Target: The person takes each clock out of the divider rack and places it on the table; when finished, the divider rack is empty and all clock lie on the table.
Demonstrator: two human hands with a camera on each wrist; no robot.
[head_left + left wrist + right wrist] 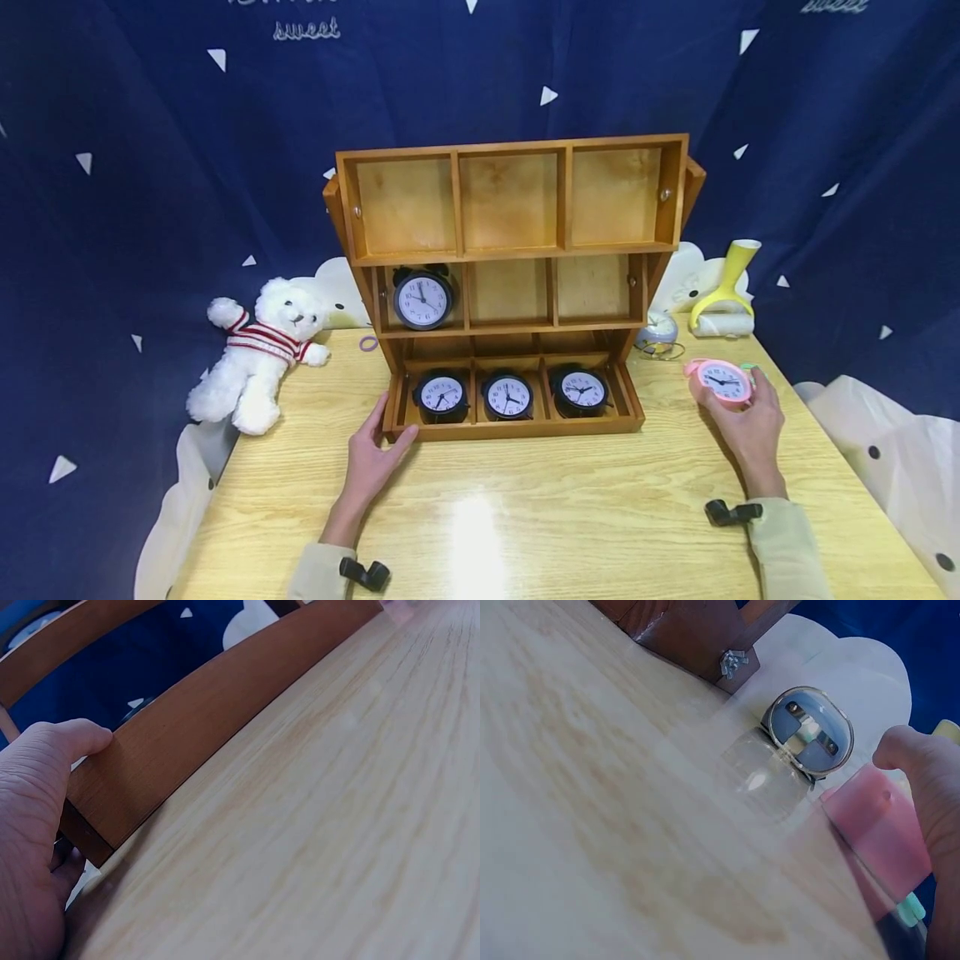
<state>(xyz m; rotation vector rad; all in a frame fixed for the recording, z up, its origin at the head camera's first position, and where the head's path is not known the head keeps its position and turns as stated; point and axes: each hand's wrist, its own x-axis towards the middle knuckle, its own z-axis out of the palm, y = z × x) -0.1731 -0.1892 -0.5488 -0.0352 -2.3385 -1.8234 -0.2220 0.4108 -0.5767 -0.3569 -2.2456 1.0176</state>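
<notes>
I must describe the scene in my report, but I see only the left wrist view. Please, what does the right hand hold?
Observer: The right hand holds a pink alarm clock.
Operator: Thank you. And what stands in the bottom row of the wooden display shelf?
Observer: Three black alarm clocks, one in each compartment.
Operator: Is there also something to the left of the shelf?
Observer: Yes, a white teddy bear in a striped sweater.

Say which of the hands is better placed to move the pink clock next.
Probably the right hand: it holds the pink clock, while the left hand grips the wooden rack at its lower left corner.
</notes>
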